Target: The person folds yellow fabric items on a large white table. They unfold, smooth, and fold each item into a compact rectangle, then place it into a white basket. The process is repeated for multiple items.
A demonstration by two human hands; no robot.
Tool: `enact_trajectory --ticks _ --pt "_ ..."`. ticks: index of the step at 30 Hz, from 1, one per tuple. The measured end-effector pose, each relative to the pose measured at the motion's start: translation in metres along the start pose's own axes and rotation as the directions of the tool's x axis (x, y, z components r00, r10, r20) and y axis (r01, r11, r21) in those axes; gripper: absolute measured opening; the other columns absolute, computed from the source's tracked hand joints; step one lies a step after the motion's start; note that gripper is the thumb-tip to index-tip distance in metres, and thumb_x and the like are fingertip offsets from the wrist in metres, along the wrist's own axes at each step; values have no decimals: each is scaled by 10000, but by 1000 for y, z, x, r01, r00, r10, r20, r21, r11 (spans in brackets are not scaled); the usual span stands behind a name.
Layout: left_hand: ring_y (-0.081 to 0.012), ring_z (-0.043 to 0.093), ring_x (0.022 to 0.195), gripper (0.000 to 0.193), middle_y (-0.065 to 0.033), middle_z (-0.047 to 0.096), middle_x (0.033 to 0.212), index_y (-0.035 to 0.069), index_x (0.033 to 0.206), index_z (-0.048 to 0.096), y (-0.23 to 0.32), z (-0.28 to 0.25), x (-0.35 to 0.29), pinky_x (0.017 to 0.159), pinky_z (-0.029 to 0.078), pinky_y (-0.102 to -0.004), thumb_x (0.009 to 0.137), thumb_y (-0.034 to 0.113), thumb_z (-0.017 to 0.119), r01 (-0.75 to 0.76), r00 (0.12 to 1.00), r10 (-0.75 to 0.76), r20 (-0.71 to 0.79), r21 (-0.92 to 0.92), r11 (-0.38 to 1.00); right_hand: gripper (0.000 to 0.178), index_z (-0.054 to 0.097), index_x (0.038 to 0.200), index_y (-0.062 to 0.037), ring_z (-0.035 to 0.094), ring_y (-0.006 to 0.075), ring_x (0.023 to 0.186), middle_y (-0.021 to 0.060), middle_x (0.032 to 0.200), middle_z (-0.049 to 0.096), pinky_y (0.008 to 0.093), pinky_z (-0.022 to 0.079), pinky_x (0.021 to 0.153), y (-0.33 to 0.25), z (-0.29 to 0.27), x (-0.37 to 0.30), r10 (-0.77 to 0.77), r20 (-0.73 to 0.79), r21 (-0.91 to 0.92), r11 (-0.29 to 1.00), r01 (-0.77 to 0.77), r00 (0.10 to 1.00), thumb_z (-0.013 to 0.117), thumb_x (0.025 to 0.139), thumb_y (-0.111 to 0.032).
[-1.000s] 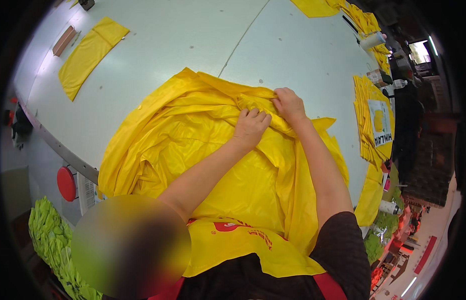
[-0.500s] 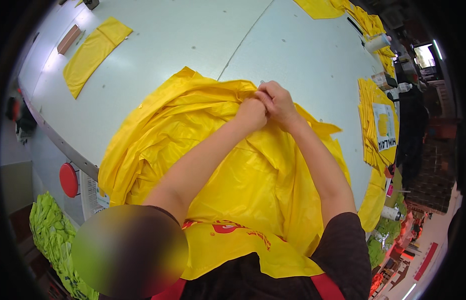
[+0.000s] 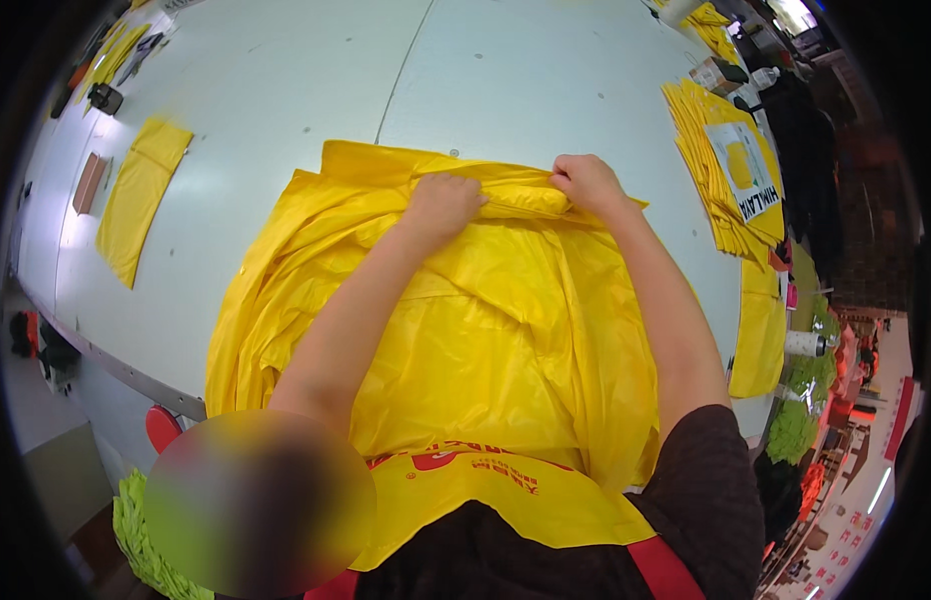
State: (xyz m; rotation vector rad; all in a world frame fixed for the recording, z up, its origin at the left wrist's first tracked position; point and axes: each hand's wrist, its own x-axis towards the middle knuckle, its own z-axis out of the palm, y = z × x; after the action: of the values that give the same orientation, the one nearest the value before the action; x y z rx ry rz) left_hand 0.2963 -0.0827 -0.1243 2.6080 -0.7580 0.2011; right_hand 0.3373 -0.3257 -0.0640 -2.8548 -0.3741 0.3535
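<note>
A large, shiny yellow garment [image 3: 486, 335], like a raincoat, lies bunched in loose folds on the pale table in front of me. Its far edge runs across between my hands. My left hand [image 3: 444, 207] is closed on the fabric a little below that edge, knuckles up. Farther right, my right hand [image 3: 588, 184] pinches the edge near the garment's right corner. A rolled or folded strip of the cloth stretches between the two hands. The fingertips of both hands are partly hidden.
The pale table [image 3: 506, 80] has a seam running away from me. A folded yellow piece [image 3: 144, 195] lies at left beside a brown block [image 3: 89, 183]. A stack of yellow pieces [image 3: 701, 165] with a printed sheet is at right. A yellow apron [image 3: 486, 500] covers my front.
My hands were together at the far edge; now they are apart, the left moved leftward. The garment's far edge is spread straighter between them. The whole view has shifted too.
</note>
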Motion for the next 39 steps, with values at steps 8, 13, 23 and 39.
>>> enact_trajectory --ticks 8,13,23,39 --pt "-311 585 928 171 -135 625 987 91 945 631 25 6 23 818 465 -424 798 99 544 -145 986 136 -99 -89 985 67 592 713 -91 568 268 757 74 744 588 367 498 668 16 42 -9 -358 -375 -262 926 273 855 598 746 -149" --pt "-275 537 1054 365 -95 587 1122 123 1068 612 64 27 27 912 413 -380 710 49 616 -364 931 346 -115 -265 893 65 545 679 -75 552 280 706 68 705 572 370 489 628 18 46 -15 -368 -372 -241 925 294 852 598 687 -113" --pt "-222 564 936 338 -26 631 977 159 972 648 87 35 38 776 412 -371 692 343 686 27 999 -21 46 -140 990 120 587 768 -15 595 301 750 153 749 617 400 467 638 -1 -24 20 -348 196 -140 915 377 917 572 801 -129" --pt "-197 541 973 224 -16 617 923 174 824 675 100 42 61 904 294 -448 653 294 756 280 956 -243 164 -272 921 132 605 879 -22 585 305 839 125 856 623 384 467 710 46 31 -62 -66 -339 212 967 144 938 602 790 -119"
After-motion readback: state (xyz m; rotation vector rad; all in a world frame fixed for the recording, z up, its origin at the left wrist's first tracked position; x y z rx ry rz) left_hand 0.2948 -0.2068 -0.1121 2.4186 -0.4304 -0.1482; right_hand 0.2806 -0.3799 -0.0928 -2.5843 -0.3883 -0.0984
